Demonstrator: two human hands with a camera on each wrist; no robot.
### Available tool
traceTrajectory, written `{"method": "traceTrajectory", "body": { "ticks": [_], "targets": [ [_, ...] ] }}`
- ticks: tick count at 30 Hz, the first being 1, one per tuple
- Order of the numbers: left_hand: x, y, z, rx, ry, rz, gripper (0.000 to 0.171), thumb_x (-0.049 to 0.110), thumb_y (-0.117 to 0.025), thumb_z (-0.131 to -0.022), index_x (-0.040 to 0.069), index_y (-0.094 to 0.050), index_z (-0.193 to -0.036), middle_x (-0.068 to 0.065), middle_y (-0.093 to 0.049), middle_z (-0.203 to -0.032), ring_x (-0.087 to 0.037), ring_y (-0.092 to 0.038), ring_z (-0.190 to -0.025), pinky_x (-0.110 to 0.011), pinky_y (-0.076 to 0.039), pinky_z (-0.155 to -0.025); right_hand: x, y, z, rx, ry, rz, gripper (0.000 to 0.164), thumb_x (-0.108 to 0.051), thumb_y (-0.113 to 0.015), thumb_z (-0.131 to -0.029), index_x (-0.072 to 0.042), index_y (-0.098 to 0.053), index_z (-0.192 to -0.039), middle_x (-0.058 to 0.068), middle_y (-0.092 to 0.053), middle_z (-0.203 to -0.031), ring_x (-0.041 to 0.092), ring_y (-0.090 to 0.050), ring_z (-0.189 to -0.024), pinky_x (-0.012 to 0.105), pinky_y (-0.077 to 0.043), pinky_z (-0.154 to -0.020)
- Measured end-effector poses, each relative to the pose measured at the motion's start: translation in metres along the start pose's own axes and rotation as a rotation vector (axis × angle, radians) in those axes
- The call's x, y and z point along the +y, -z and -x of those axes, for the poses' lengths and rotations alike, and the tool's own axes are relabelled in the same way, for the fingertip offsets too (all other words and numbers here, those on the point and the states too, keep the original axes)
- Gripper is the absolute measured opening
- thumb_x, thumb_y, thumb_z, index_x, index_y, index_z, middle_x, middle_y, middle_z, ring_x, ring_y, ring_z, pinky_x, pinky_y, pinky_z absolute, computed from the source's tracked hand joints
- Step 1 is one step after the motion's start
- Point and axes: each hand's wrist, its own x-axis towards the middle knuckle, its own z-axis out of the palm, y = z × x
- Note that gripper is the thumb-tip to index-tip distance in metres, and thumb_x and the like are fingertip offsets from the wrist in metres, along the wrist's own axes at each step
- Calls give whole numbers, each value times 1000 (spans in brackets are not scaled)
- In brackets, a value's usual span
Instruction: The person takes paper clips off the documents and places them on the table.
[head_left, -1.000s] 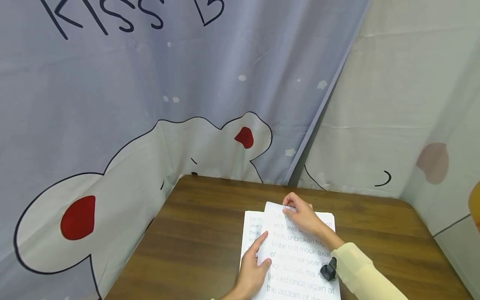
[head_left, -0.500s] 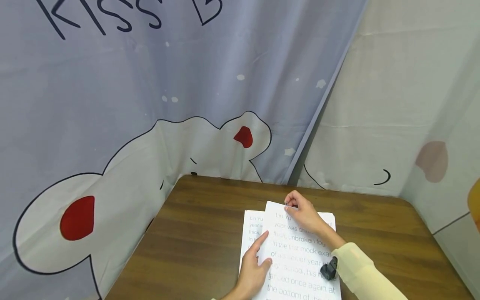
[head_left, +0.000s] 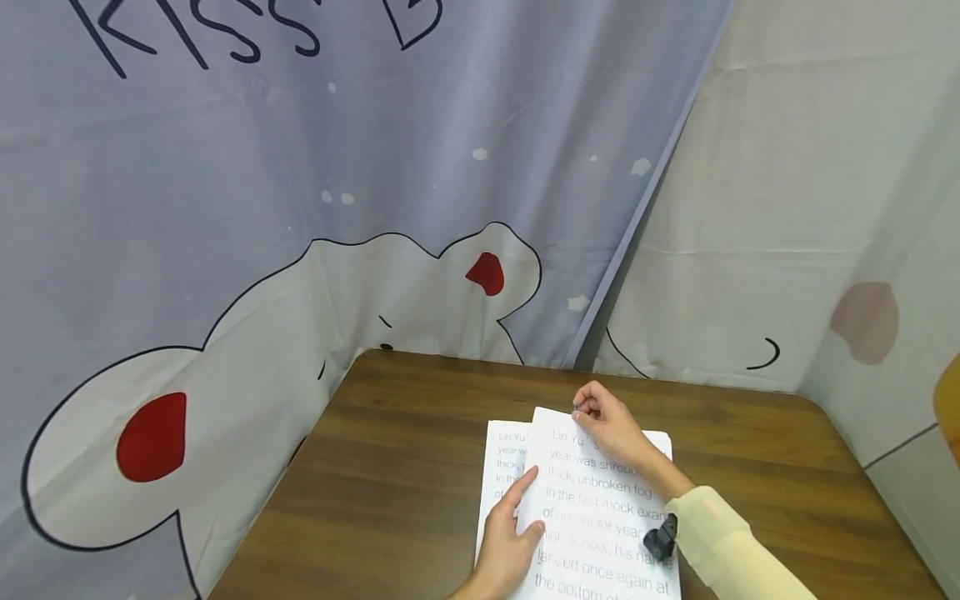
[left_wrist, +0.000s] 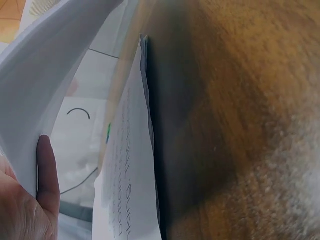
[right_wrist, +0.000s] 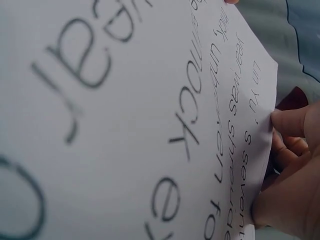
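Observation:
A printed white sheet (head_left: 585, 517) with large text is raised over more printed pages (head_left: 498, 458), whose left part shows. My left hand (head_left: 504, 546) grips the upper sheet by its left edge, thumb on the printed face. In the left wrist view this paper (left_wrist: 37, 85) stands well above the pages (left_wrist: 131, 180) lying on the table. My right hand (head_left: 611, 427) pinches the top edge, with a tiny dark spot at its fingertips. Close up in the right wrist view, thumb and index finger of that hand (right_wrist: 295, 175) meet at the edge above the first line.
The brown wooden table (head_left: 360, 483) extends left and right of the pages. A grey-blue printed curtain (head_left: 420, 142) hangs behind, and a pale one (head_left: 750, 208) stands at the right. A black device (head_left: 661, 537) sits on the right wrist by the cream sleeve (head_left: 720, 533).
My right hand has slid slightly to the right along the top edge, uncovering more of the first line. The upper sheet has dipped slightly; the left hand keeps its grip.

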Motion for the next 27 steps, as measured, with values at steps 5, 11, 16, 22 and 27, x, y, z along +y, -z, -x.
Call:
{"method": "traceTrajectory", "body": {
  "ticks": [5,11,16,22,27],
  "targets": [
    [-1,1,1,3,3,5,77,-18,-58,-88,11,-48,-159,-24,-41,-165,-27,-71,-115,-26,-64,-84,2,1,-1,13,5,-2,18,2,-67,-97,-6,-60,-111,8,-66,-88,14,-57,-79,20,-48,-70],
    [-2,3,1,23,-16,-62,77,-17,-59,-87,11,-48,-159,-23,-41,-165,-32,-65,-128,-24,-62,-90,4,8,-2,36,-25,13,22,1,-70,-96,-7,-62,-114,7,-68,-89,16,-58,-80,20,-48,-71],
    [-3,3,0,37,11,-70,77,-17,-58,-89,14,-48,-159,-21,-40,-167,-29,-66,-126,-22,-61,-90,7,19,0,65,-58,36,23,0,-72,-95,-7,-62,-114,9,-70,-88,17,-60,-78,21,-49,-70],
    [-3,6,0,38,-3,-48,77,-18,-57,-88,10,-48,-159,-25,-40,-165,-27,-68,-121,-24,-62,-88,12,32,3,61,-65,64,21,-2,-73,-95,-8,-65,-114,8,-73,-87,17,-62,-73,23,-51,-66],
    [-2,7,-1,24,-10,6,77,-19,-56,-88,9,-46,-160,-25,-38,-166,-29,-69,-119,-26,-63,-88,18,44,5,84,-57,76,20,-2,-71,-98,-5,-63,-116,10,-74,-87,18,-66,-76,23,-50,-68]
  ]
}}
